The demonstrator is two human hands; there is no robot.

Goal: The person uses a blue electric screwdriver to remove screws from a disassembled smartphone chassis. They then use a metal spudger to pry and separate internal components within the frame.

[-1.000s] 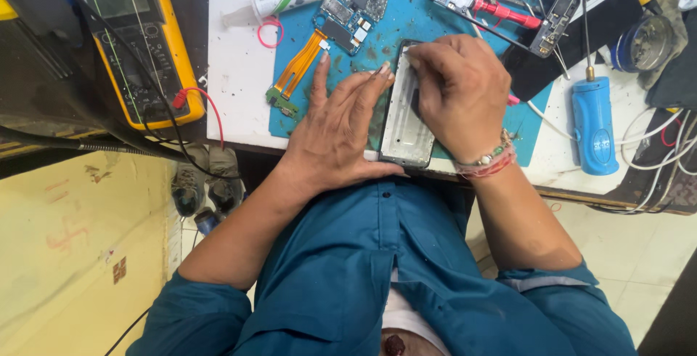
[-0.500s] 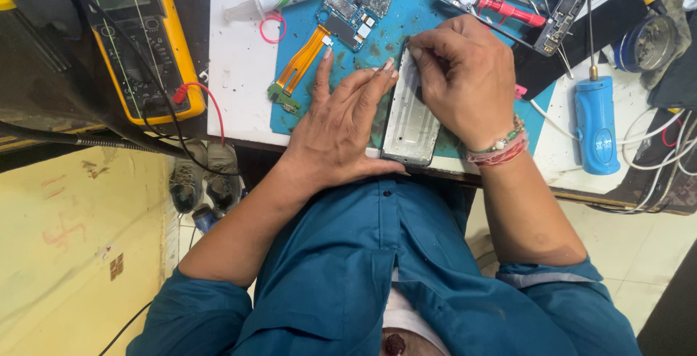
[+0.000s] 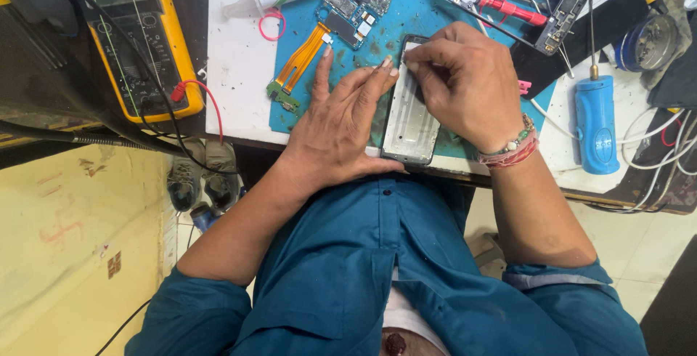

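Our right hand [image 3: 468,83] pinches sth small at the top of the phone frame [image 3: 411,120]; can't tell what. Our left hand [image 3: 341,120] lies flat & open, holding the frame down on the blue mat [image 3: 428,14]. Near: orange cable [image 3: 301,62], circuit board [image 3: 359,3], blue tool [image 3: 595,123], yellow meter [image 3: 134,40].

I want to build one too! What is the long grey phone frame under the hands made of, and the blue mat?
The long grey phone frame looks like metal: pale, matte silver with a dull sheen, though it could be painted plastic. The blue work mat seems to be soft rubber or silicone: flat, non-shiny, with moulded little trays along its top edge.
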